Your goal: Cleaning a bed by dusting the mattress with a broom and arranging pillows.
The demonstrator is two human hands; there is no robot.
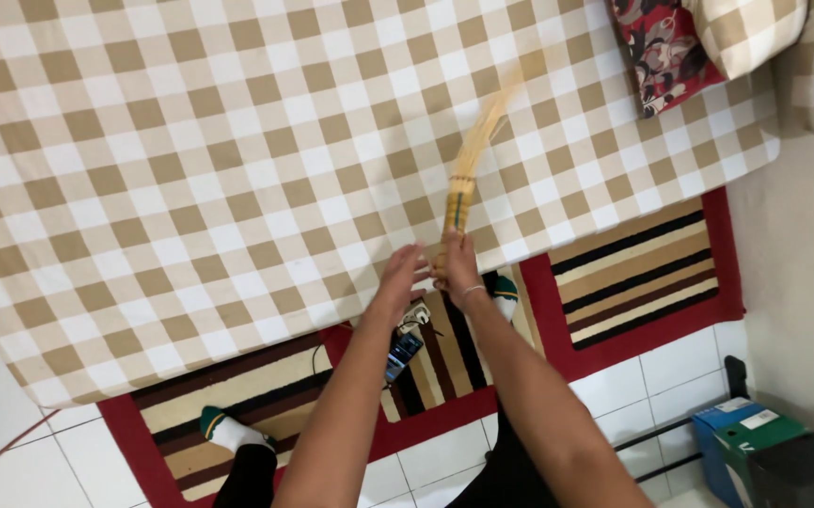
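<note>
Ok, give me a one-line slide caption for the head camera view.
Right hand grips a stick broom over a checkered bed sheet, left hand open beside it.

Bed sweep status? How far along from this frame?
Done: the checked sheet lies flat, no debris visible. In hand: right hand grips the stick broom, bristles blurred over the sheet; left hand is beside the handle, contact unclear. Left: cannot tell which parts are swept; pillows sit at the far corner.

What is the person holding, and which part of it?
The right hand grips a stick broom at the bottom of its bound handle. The left hand is open beside it, holding nothing.
</note>
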